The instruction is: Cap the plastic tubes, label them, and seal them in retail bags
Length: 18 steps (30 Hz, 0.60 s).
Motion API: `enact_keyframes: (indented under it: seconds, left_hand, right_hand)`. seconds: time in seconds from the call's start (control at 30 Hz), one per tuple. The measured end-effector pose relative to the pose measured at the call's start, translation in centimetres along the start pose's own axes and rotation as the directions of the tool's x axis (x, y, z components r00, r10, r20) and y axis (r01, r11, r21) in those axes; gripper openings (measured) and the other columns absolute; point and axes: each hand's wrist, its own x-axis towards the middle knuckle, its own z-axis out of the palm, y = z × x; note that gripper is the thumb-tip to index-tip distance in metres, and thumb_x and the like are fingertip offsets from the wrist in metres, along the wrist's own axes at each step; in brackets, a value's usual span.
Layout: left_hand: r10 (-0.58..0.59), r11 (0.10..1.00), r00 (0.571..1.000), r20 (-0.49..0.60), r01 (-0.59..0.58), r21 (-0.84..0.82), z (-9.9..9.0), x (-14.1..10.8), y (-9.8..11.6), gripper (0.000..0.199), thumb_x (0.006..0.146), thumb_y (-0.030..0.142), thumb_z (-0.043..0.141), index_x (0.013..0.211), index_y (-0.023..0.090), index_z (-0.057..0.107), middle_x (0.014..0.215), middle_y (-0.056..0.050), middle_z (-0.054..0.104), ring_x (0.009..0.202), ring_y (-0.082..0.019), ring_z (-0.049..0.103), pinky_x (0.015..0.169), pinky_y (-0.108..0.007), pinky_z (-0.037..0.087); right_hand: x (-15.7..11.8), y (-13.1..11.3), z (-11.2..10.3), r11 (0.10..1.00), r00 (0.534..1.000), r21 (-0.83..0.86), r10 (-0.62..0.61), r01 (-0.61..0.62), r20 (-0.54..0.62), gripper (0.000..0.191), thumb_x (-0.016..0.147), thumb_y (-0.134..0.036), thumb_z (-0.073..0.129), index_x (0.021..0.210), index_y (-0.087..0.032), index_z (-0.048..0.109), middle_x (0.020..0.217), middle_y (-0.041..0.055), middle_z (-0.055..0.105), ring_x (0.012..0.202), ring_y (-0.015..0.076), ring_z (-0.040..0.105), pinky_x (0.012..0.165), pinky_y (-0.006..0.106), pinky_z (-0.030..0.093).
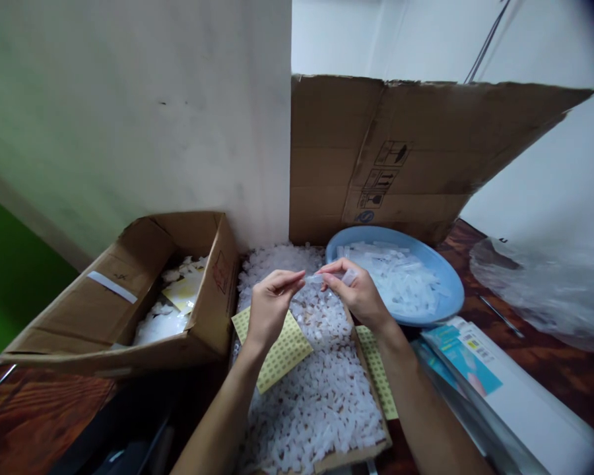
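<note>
My left hand (270,307) and my right hand (359,293) meet over a shallow cardboard tray (361,452) heaped with small whitish translucent plastic pieces (317,389). Fingertips of both hands pinch a slim translucent plastic tube (315,279) from its two ends. Its wider end (349,276) shows above my right fingers; its exact shape is too blurred to tell. Under my left wrist, a yellow sheet of round dot stickers (290,353) lies on the heap. Another yellow sticker sheet (380,376) sits beside the tray, partly covered by my right forearm.
An open cardboard box (218,284) with white scraps inside stands at left. Right of the tray, a blue basin (453,284) holds many translucent strips. Further right lie a white package (515,409), a metal rod (501,316) and a clear plastic bag (549,290). Cardboard (336,152) leans behind.
</note>
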Motion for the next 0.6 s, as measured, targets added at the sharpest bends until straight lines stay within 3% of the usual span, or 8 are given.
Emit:
enact_keyframes:
  seconds: [0.3, 0.6]
  left_hand:
    - [-0.038, 0.999, 0.999, -0.032, 0.037, -0.022, -0.1, -0.1, 0.7, 0.01, 0.077, 0.018, 0.08, 0.085, 0.022, 0.085, 0.082, -0.004, 0.078, 0.078, -0.017, 0.071, 0.073, -0.027, 0.056]
    - [-0.053, 0.997, 0.99, -0.129, 0.045, -0.066, 1.6, -1.1, 0.6, 0.025, 0.077, 0.005, 0.067, 0.085, 0.021, 0.084, 0.075, -0.001, 0.076, 0.072, -0.014, 0.069, 0.071, -0.025, 0.056]
  right_hand:
    - [-0.1, -0.3, 1.3, 0.986, 0.996, 0.147, -0.076, 0.082, -0.049, 0.021, 0.093, -0.04, 0.071, 0.094, -0.019, 0.067, 0.086, 0.003, 0.069, 0.071, 0.0157, 0.065, 0.067, 0.028, 0.05]
    - [-0.4, -1.3, 1.8, 0.987, 0.99, 0.112, -0.11, 0.119, -0.083, 0.02, 0.094, -0.038, 0.071, 0.088, -0.021, 0.061, 0.083, 0.0009, 0.062, 0.064, 0.014, 0.058, 0.06, 0.028, 0.046]
